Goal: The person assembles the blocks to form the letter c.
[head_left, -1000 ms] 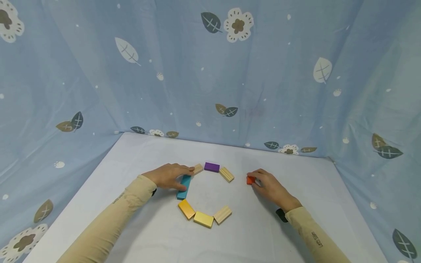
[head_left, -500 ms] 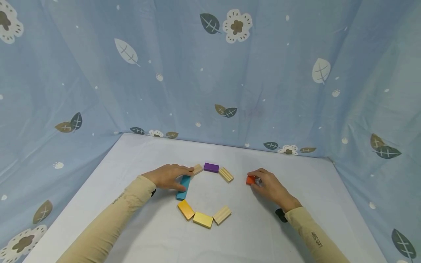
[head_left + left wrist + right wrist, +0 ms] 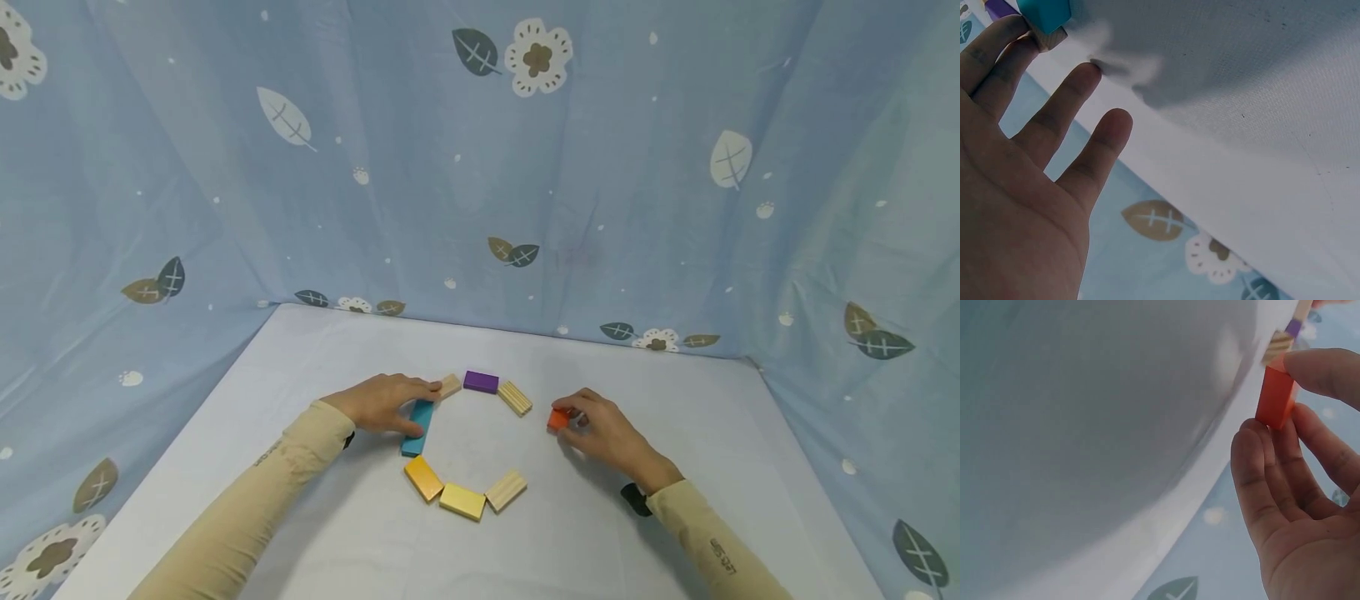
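Note:
My left hand rests at the left of a ring of blocks, thumb on the teal block and forefinger at the plain wooden block beyond it. In the left wrist view the ring and little fingers stretch out straight. My right hand pinches an orange-red block between thumb and fingers, close over the table on the ring's right side. The right wrist view shows that block held on edge, with the grooved wooden block behind it.
A purple block and a grooved wooden block form the far part of the ring. An orange-yellow block, a yellow block and a wooden block form the near part. A blue patterned curtain hangs behind the white table.
My right hand has moved a little left with the orange-red block, closer to the ring. My left hand and the other blocks have stayed in place.

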`<action>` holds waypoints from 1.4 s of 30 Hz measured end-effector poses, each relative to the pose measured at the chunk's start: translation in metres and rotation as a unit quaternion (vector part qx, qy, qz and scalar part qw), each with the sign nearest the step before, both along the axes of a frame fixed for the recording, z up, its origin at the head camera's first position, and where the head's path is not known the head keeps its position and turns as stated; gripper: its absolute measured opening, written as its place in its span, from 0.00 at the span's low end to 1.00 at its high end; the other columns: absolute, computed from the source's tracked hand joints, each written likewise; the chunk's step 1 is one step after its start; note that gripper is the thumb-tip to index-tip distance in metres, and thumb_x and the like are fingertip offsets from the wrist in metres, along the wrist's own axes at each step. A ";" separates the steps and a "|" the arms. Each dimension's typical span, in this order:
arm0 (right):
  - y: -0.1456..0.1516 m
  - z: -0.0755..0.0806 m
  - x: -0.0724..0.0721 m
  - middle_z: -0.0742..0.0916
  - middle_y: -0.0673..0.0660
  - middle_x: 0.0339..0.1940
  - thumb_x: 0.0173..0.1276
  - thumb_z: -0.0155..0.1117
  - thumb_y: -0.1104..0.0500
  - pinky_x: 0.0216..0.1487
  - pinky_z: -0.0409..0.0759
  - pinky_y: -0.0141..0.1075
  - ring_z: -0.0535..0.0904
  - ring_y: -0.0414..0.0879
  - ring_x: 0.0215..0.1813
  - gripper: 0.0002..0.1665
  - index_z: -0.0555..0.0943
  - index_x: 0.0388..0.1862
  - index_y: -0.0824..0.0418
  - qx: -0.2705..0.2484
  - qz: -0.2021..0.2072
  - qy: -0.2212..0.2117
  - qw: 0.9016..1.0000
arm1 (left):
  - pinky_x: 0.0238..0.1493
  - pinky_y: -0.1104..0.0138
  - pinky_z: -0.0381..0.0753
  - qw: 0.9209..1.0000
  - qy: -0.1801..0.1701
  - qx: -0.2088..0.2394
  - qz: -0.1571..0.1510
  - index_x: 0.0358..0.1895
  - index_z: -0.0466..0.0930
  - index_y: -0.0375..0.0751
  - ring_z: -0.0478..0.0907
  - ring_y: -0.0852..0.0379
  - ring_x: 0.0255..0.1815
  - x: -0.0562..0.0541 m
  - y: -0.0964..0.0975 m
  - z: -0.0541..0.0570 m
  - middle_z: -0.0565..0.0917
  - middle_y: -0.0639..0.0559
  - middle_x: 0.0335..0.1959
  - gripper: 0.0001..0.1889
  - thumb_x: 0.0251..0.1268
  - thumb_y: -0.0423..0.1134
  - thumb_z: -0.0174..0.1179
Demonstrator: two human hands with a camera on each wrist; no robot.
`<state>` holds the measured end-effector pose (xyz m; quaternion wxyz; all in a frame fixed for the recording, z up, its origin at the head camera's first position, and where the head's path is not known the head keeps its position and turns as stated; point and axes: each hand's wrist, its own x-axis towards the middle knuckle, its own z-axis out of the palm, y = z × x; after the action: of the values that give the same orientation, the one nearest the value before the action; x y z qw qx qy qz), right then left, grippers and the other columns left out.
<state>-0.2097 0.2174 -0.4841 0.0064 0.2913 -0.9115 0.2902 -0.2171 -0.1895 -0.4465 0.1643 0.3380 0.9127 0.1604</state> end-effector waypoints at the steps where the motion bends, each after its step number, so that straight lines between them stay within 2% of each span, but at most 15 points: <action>1: -0.002 0.001 0.002 0.83 0.51 0.47 0.63 0.76 0.63 0.46 0.86 0.39 0.82 0.46 0.47 0.23 0.83 0.57 0.61 -0.001 0.006 0.000 1.000 | 0.72 0.44 0.65 1.000 0.001 0.001 -0.001 0.73 0.72 0.41 0.67 0.39 0.73 0.000 0.000 0.000 0.67 0.48 0.77 0.34 0.66 0.49 0.69; 9: -0.018 0.005 0.016 0.82 0.48 0.47 0.63 0.76 0.62 0.46 0.86 0.40 0.82 0.46 0.47 0.23 0.83 0.57 0.58 -0.011 0.035 -0.007 0.999 | 0.72 0.44 0.65 1.000 0.008 -0.005 -0.005 0.73 0.71 0.41 0.67 0.40 0.73 -0.001 -0.001 -0.001 0.67 0.48 0.77 0.34 0.67 0.50 0.68; 15: -0.027 0.005 0.024 0.82 0.48 0.48 0.63 0.76 0.62 0.46 0.85 0.40 0.81 0.46 0.48 0.24 0.83 0.58 0.57 -0.009 0.060 -0.009 0.998 | 0.72 0.45 0.65 1.000 0.003 0.000 0.002 0.73 0.72 0.42 0.67 0.41 0.73 0.000 -0.001 -0.001 0.67 0.49 0.77 0.34 0.66 0.49 0.69; 27: -0.040 0.002 0.035 0.82 0.48 0.51 0.65 0.75 0.60 0.45 0.83 0.34 0.80 0.41 0.46 0.23 0.83 0.58 0.58 0.012 0.099 -0.057 0.993 | 0.73 0.45 0.64 1.000 -0.001 -0.002 0.003 0.73 0.72 0.42 0.66 0.41 0.74 0.001 0.000 -0.001 0.67 0.50 0.77 0.34 0.67 0.49 0.69; 34: -0.042 0.005 0.037 0.81 0.47 0.51 0.67 0.73 0.57 0.45 0.82 0.33 0.79 0.40 0.47 0.23 0.83 0.60 0.56 0.042 0.095 -0.079 0.991 | 0.73 0.45 0.64 1.000 -0.001 0.002 0.005 0.73 0.72 0.41 0.66 0.41 0.73 0.001 0.000 0.001 0.67 0.49 0.77 0.34 0.66 0.49 0.69; 42: -0.041 0.005 0.040 0.81 0.46 0.51 0.66 0.74 0.56 0.48 0.82 0.34 0.78 0.39 0.47 0.23 0.83 0.60 0.55 0.064 0.087 -0.076 0.991 | 0.73 0.44 0.64 1.000 -0.004 0.001 0.008 0.73 0.72 0.42 0.66 0.41 0.74 0.001 0.000 -0.001 0.66 0.50 0.77 0.34 0.66 0.49 0.69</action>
<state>-0.1698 0.1763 -0.4786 -0.1068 0.3469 -0.8970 0.2522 -0.2166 -0.1895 -0.4475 0.1658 0.3303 0.9146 0.1643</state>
